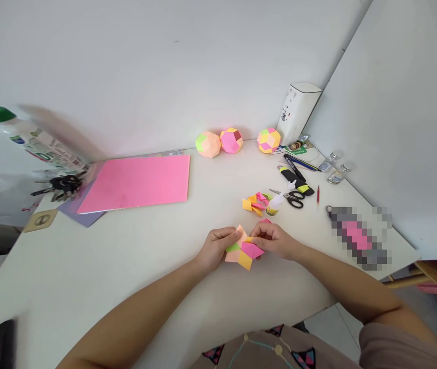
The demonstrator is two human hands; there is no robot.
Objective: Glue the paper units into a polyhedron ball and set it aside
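Fingers [234, 236] of the left hand [215, 251] are pinching the far left flap of a paper star [243, 251], while those of the right hand [278, 241] are closing narrowly on its right side, by the pink and orange flaps. The paper star is hanging between both hands above the near middle of the counter [157, 261]; what the hidden fingers underneath are doing, I cannot tell. Thin paper is making creasing the likeliest fault: squeezing too hard could bend a flap, and pulling unevenly could be opening a join. Just beyond the right hand, a glue bottle [274, 204] is standing beside a cluster of folded paper [257, 203], with scissors [294, 199] lying to the right. A careless outward swing of that hand could be toppling the bottle onto the cluster, smearing it. Three paper balls [231, 140] are resting at the far edge, well apart from such trouble.
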